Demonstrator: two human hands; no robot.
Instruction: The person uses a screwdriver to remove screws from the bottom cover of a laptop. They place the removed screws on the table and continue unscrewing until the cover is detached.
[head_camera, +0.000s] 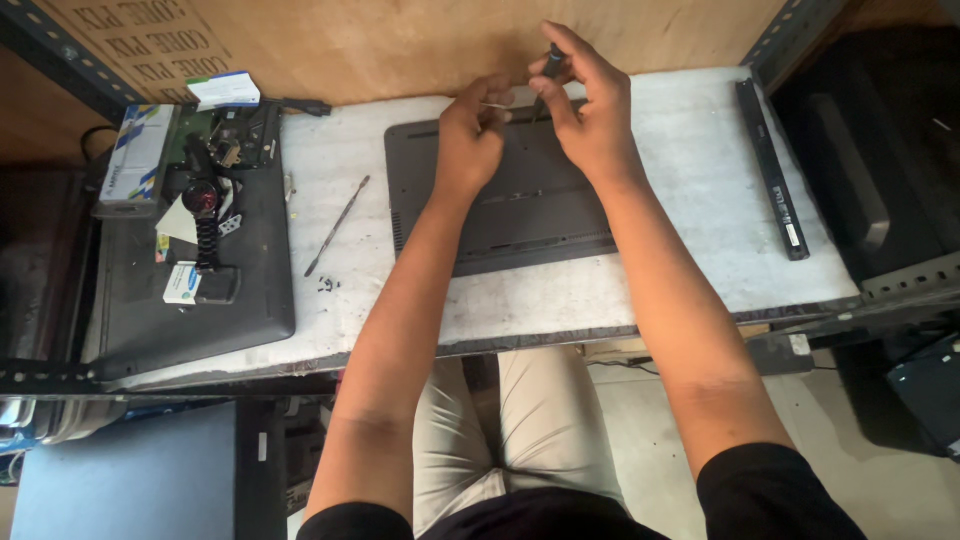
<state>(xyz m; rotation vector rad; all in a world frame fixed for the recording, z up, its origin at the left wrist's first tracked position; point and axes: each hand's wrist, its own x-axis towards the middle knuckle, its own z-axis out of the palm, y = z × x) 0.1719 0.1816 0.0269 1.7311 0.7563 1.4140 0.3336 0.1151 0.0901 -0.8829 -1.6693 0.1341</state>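
A small screwdriver is clamped in the right hand fingers, tip on the upturned laptop base beneath. Left hand fingers pinched together just beside; contents cannot be told. A slip could strip the screw or scratch the base.

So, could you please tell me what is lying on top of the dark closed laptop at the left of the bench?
On that laptop lie a black wristwatch, a small white box and paper scraps. Its far end is hidden beneath a circuit board.
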